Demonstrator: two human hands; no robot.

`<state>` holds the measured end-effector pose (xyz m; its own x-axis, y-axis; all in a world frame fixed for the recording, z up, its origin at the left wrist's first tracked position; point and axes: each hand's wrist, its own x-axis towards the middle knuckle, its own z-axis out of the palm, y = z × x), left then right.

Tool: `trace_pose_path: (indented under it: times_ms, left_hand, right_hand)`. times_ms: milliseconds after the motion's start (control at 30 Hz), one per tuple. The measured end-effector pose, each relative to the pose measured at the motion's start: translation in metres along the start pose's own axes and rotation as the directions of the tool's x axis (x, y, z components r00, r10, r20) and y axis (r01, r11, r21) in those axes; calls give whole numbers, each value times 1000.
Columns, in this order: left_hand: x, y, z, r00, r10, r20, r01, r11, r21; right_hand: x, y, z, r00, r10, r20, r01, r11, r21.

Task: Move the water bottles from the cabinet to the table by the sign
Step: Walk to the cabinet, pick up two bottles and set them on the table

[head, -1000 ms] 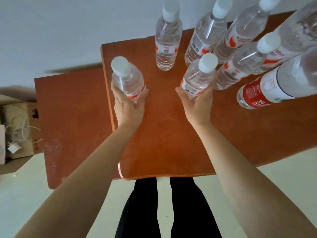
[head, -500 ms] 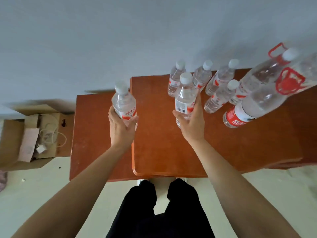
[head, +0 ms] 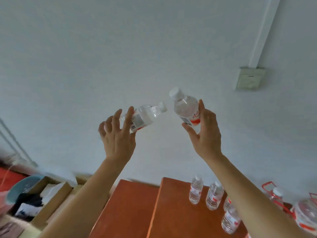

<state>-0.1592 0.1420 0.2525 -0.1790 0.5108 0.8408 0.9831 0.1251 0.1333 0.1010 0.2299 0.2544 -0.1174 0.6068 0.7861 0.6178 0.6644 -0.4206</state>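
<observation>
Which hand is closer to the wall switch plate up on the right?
Right. The right hand, gripping the right bottle, is below and left of the switch plate; the left hand, holding the left bottle, is farther left.

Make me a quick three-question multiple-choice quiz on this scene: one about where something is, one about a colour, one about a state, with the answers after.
1. Where do the unheld small bottles stand?
A. on the floor
B. on the red-brown cabinet top
C. inside a drawer

2. The right hand grips the right bottle. Its cap is:
A. white
B. blue
C. black

3. The left hand holds the left bottle:
A. upright
B. upside down
C. tilted, cap toward the right bottle

Answers:
1. B, they stand on the wood at lower right.
2. A, the cap is plainly white.
3. C, its cap leans rightward, close to the other cap.
</observation>
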Motion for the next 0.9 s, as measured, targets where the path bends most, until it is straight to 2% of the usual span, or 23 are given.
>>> trace_pose_path:
  times_ms: [67,233,333,433,567,633,700,767,800,900]
  left_hand:
    - [-8,0,-17,999,38,-10,-36,994,107]
    - [-68,-18,-76,997,-64,52,41,936,349]
    - [-120,-40,-132,981,-154,117,70,846,529]
    - [-169,-64,-208,962,-245,117,101,722,685]
    - [-211,-82,-307,943,-332,26,165,532,830]
    - [-237,-87,-372,916,-395,-63,233,400,886]
    - [-257,-88,-409,898,-419,-131,292,347,891]
    - [-301,-85,-485,847,-465,-258,375,180,909]
    - [-308,-85,-495,850,-455,-264,386,199,901]
    - [-374,-73,-588,779,-487,-395,464,24,886]
  right_hand:
    - [3,-3,-3,995,-98,-11,98,994,-47]
    - [-21,-18,14,965,-250,82,250,968,11]
    - [-49,-55,43,932,-325,160,303,941,150]
    - [-87,-117,70,875,-420,243,336,885,322]
    - [-126,-210,84,753,-601,269,423,755,501]
    - [-150,-274,79,689,-687,232,463,663,588]
    - [-164,-312,73,658,-723,210,481,618,622]
    - [-202,-388,57,603,-791,105,514,486,707]
    - [-206,-397,54,593,-797,114,515,485,707]
    - [-266,-490,27,518,-854,38,530,356,770]
